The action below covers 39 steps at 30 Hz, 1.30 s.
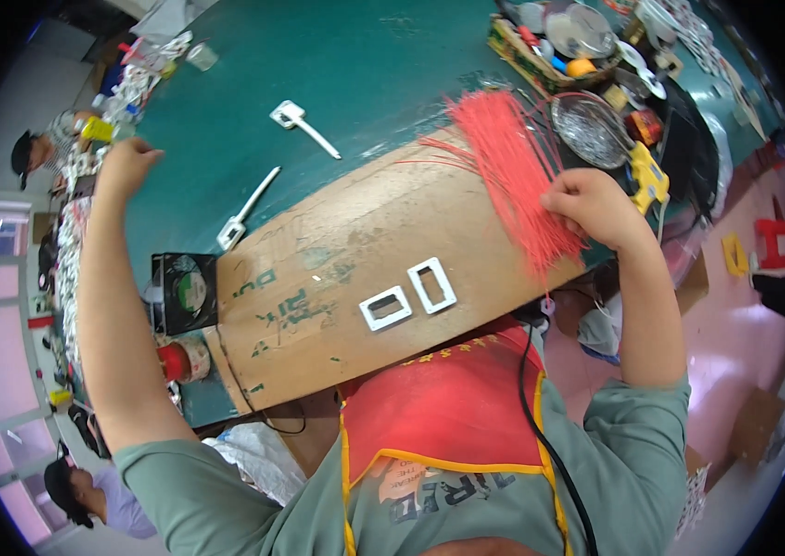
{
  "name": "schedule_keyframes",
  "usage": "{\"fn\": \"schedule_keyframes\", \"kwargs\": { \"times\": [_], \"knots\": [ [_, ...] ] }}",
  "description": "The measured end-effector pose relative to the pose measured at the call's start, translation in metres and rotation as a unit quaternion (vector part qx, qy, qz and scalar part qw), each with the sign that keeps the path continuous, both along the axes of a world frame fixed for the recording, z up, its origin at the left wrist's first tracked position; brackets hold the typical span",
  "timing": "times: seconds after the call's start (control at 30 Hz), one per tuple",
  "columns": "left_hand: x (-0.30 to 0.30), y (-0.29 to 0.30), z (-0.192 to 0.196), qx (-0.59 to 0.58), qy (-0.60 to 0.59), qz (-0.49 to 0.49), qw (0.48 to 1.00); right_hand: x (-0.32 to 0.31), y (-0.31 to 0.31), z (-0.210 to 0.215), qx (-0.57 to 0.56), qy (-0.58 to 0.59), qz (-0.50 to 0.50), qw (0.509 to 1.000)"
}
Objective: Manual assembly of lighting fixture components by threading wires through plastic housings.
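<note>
My right hand is at the lower right side of a loose bundle of thin red strands, its thumb and fingers pinched on some of them. The bundle lies across the right end of a brown board. Far out to the left, my left hand is raised beside a long pile of small white parts. Its fingers are drawn together, and whatever they may hold cannot be made out. Two white rectangular frames lie on the board near me. Beyond it rest two white pieces with long stems.
A black fan and a red tin stand by the board's left end. At the right are a yellow glue gun, a round wire-like dish and a cluttered basket. Two other people are at the left, apart from my hands.
</note>
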<state>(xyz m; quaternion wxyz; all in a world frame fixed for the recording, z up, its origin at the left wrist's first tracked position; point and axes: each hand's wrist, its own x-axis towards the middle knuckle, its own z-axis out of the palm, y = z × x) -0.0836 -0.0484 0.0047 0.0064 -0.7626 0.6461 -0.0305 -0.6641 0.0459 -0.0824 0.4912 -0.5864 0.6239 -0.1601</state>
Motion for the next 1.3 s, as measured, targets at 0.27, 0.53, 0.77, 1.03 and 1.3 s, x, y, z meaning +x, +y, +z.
{"fn": "schedule_keyframes", "kwargs": {
  "times": [0.27, 0.53, 0.77, 1.03, 1.3],
  "knots": [
    [-0.121, 0.008, -0.106, 0.183, -0.010, -0.039, 0.982, -0.010, 0.003, 0.017, 0.034, -0.106, -0.036, 0.993],
    [-0.134, 0.034, -0.095, -0.020, 0.093, -0.066, 0.993, -0.005, 0.030, 0.051, 0.057, -0.302, 0.005, 0.952],
    [-0.245, 0.101, -0.052, -0.042, 0.671, -0.168, 0.721, 0.041, 0.017, 0.070, -0.096, -0.405, -0.004, 0.909],
    [-0.274, 0.133, -0.115, -0.034, 0.797, -0.209, 0.566, 0.097, -0.005, 0.079, -0.177, -0.446, 0.007, 0.877],
    [-0.285, 0.133, -0.113, 0.002, 0.836, -0.219, 0.503, 0.122, -0.014, 0.076, -0.215, -0.412, -0.009, 0.885]
  ]
}}
